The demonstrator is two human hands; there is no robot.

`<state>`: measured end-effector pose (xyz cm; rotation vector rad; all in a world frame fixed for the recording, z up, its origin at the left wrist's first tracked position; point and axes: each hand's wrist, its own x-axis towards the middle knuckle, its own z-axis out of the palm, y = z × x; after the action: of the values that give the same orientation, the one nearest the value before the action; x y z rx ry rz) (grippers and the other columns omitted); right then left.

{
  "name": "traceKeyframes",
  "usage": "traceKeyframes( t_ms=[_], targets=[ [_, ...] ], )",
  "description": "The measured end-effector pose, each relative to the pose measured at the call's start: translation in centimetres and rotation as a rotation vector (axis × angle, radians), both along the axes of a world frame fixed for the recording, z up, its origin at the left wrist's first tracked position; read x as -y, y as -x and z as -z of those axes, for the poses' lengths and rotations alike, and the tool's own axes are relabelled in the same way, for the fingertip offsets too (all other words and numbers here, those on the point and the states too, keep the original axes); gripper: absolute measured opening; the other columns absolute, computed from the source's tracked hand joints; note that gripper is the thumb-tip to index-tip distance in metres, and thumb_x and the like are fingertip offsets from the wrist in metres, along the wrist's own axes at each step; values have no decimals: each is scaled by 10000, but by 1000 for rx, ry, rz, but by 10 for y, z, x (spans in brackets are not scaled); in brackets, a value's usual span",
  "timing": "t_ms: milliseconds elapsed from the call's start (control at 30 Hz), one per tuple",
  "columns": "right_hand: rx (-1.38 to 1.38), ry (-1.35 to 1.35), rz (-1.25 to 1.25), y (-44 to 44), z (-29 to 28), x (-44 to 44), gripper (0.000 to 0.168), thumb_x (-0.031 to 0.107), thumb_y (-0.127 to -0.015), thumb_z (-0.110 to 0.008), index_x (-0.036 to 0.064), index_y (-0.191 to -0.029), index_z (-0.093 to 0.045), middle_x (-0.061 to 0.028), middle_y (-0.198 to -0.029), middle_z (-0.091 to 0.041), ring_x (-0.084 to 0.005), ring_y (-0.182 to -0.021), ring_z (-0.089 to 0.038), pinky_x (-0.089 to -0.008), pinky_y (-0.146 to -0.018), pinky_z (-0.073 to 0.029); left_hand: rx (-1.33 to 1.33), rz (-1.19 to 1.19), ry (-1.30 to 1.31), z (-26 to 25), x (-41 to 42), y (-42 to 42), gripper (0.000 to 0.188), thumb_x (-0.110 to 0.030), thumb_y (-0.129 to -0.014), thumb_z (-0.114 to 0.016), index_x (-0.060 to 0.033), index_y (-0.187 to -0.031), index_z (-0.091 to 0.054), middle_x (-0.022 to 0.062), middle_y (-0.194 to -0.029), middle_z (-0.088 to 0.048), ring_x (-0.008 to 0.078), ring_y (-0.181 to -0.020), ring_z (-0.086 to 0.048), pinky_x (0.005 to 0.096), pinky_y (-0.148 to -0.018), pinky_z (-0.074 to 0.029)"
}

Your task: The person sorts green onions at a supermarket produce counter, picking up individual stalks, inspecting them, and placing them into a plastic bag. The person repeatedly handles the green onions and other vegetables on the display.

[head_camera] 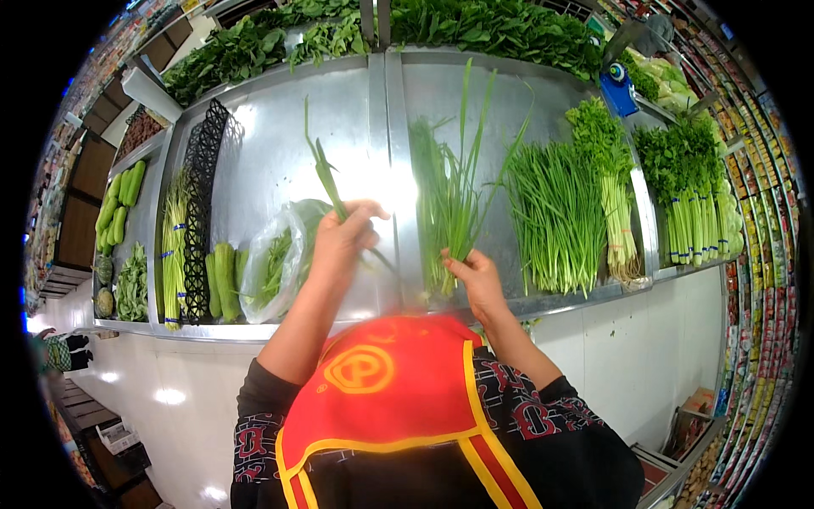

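My left hand grips a green leafy stalk that points up and away, above the metal display counter. Its fingers are partly blurred. At the right, my right hand pinches a thin bunch of long green stalks, like chives or scallions, near the lower ends. Several long blades fan upward from this bunch. A clear plastic bag with greens inside lies beside my left forearm. Right of my right hand lies a thick pile of garlic chives.
Celery-like bunches and banded herbs lie at the right. A black plastic lattice divider, gourds and banded long green stems are at the left. Leafy greens line the back. A blue device hangs at the far right corner.
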<state>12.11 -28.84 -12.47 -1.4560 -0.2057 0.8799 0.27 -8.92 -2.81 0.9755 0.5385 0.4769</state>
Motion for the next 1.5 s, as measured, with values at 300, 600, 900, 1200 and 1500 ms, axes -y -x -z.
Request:
traceKeyframes(
  t_ms=[300, 600, 900, 1200, 1500],
  targets=[
    [151, -27, -66, 10, -8, 7, 189, 39, -798, -603, 10, -983, -628, -11, -879, -620, -67, -789, -542, -216, -712, -426, 77, 117, -247, -60, -8, -45, 258, -135, -870, -515, 27, -1060, -580, 80, -908, -593, 34, -473, -280, 189, -506, -299],
    [198, 20, -74, 4, 19, 19, 222, 41, -822, -557, 17, -1041, -585, -31, -889, -601, -76, -789, -523, -227, -711, -417, 71, -19, -231, -65, -21, -49, 246, -110, -877, -476, 37, -1052, -568, 35, -835, -525, 43, -496, -292, 190, -506, -311],
    [-247, -322, 11, 3, -18, 13, 423, 50, -847, -452, 46, -1263, -378, -23, -723, -447, -58, -548, -335, -183, -477, -299, -216, 202, 26, 30, -5, -42, 242, -46, -784, -548, 27, -1009, -599, -3, -693, -486, 49, -498, -340, 199, -475, -341],
    [-546, -458, -120, -3, -29, 10, 489, 128, -842, -362, -19, -1306, -317, -232, -978, -588, -162, -665, -570, -220, -504, -426, -300, 395, -4, 51, 20, -46, 221, -80, -803, -542, 3, -997, -609, 53, -799, -569, 58, -505, -361, 210, -502, -352],
    [-334, -341, -257, -7, -17, 14, 359, 133, -840, -422, -22, -1164, -442, -190, -977, -589, -201, -761, -598, -279, -611, -490, -398, 532, -386, 56, 56, -69, 187, -201, -757, -641, -36, -845, -656, 0, -724, -605, 70, -563, -456, 221, -500, -317]
  ],
)
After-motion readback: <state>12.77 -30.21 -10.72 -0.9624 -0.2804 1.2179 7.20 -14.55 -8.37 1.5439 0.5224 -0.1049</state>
